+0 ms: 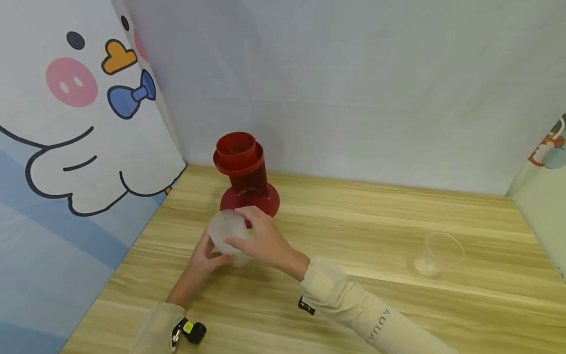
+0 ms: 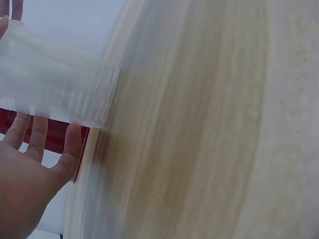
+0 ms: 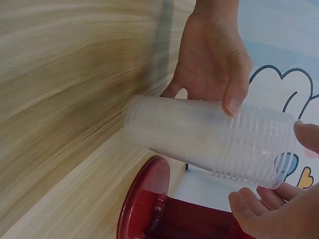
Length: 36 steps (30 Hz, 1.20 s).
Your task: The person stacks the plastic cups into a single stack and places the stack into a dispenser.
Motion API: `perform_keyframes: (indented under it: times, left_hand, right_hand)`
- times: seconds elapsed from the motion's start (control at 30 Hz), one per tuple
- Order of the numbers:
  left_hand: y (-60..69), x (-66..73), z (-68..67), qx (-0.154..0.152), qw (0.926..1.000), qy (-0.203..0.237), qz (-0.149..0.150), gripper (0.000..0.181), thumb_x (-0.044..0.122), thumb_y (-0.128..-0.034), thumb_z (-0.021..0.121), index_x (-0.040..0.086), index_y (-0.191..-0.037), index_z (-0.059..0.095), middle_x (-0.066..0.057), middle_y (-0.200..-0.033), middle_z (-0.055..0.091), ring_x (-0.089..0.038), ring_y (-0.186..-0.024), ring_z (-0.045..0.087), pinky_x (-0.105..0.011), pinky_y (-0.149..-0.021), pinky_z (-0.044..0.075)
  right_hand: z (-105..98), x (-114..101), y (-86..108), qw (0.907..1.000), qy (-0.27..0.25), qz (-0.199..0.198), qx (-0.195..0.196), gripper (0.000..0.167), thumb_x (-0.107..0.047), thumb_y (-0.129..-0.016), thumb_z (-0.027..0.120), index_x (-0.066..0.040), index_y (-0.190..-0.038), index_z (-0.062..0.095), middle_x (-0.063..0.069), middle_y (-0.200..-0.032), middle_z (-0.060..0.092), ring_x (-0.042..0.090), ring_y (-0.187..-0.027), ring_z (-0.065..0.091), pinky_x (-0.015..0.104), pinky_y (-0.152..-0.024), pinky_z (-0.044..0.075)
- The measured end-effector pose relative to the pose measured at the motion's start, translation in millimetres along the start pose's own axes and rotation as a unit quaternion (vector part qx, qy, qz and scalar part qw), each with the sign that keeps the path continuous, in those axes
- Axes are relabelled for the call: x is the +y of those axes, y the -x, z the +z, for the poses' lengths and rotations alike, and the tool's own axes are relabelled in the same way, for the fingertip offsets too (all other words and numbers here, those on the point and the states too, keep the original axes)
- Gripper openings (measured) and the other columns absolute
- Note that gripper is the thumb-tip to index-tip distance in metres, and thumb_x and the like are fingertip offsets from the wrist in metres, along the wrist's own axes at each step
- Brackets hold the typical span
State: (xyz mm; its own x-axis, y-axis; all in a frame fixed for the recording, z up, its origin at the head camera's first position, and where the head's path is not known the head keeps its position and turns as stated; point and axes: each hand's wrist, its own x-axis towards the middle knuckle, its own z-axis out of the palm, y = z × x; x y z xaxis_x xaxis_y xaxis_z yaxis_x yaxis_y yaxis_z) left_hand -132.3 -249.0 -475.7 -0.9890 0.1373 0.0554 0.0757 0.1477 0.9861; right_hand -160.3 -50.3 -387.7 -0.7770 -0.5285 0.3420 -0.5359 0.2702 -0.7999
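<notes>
A stack of clear plastic cups point(image 1: 226, 230) stands between both hands, left of the table's middle. The left hand point(image 1: 200, 268) grips the stack around its side, with the thumb across it in the right wrist view. Up at the rim, the right hand point(image 1: 267, 241) holds the topmost cups between thumb and fingers. In the right wrist view the nested rims of the stack point(image 3: 199, 134) show as closely spaced ridges. Just behind the cups rises a red stand point(image 1: 247, 183) with a round base and a ringed, open top; the hands and cups partly hide its base.
A single clear cup point(image 1: 438, 255) sits tilted-looking on the right of the wooden table point(image 1: 353, 221). White cloth point(image 1: 353, 98) hangs behind, and a cartoon-printed panel point(image 1: 88, 162) borders the left. Small black devices are strapped near both wrists.
</notes>
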Motion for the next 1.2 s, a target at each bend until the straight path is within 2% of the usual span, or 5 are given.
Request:
perform_keyframes:
  times: [0.37,0.6,0.97,1.2]
  left_hand:
    - [-0.8,-0.7,1.5,0.002,1.0000,-0.005,0.000,0.079,0.009,-0.0848,0.068,0.021,-0.148,0.022,-0.006,-0.140,0.037,-0.020,-0.123,0.039,-0.030,-0.089,0.045]
    - [-1.0,-2.1,2.5,0.010,0.9999,-0.008,0.000,0.081,0.007,-0.0845,0.068,0.019,-0.149,0.021,-0.008,-0.138,0.038,-0.020,-0.122,0.040,-0.029,-0.089,0.045]
    - [-1.0,0.3,4.5,0.019,0.9996,-0.016,-0.010,0.082,0.008,-0.0836,0.070,0.020,-0.149,0.021,-0.007,-0.139,0.039,-0.017,-0.123,0.040,-0.028,-0.090,0.043]
    - [-1.3,-2.6,6.1,0.020,0.9998,-0.008,0.004,0.081,0.004,-0.0822,0.070,0.017,-0.148,0.024,-0.008,-0.135,0.041,-0.017,-0.121,0.042,-0.030,-0.090,0.044]
  right_hand:
    - [-2.4,3.1,5.8,0.9999,-0.008,-0.008,0.002,0.052,-0.018,-0.083,0.073,-0.002,-0.129,0.053,0.009,-0.126,0.055,0.020,-0.111,0.053,0.026,-0.090,0.046]
    - [-10.5,6.5,13.3,0.9998,0.000,-0.013,0.016,0.054,-0.017,-0.082,0.073,0.000,-0.129,0.052,0.011,-0.126,0.054,0.026,-0.110,0.053,0.035,-0.090,0.047]
    - [-23.1,10.7,26.6,0.9991,0.017,-0.001,0.040,0.050,-0.017,-0.080,0.076,-0.005,-0.124,0.057,0.006,-0.119,0.058,0.019,-0.105,0.054,0.031,-0.080,0.048]
    - [-31.6,13.7,36.8,0.9989,0.016,0.004,0.044,0.049,-0.016,-0.079,0.077,-0.006,-0.123,0.058,0.004,-0.117,0.060,0.017,-0.106,0.055,0.031,-0.080,0.049]
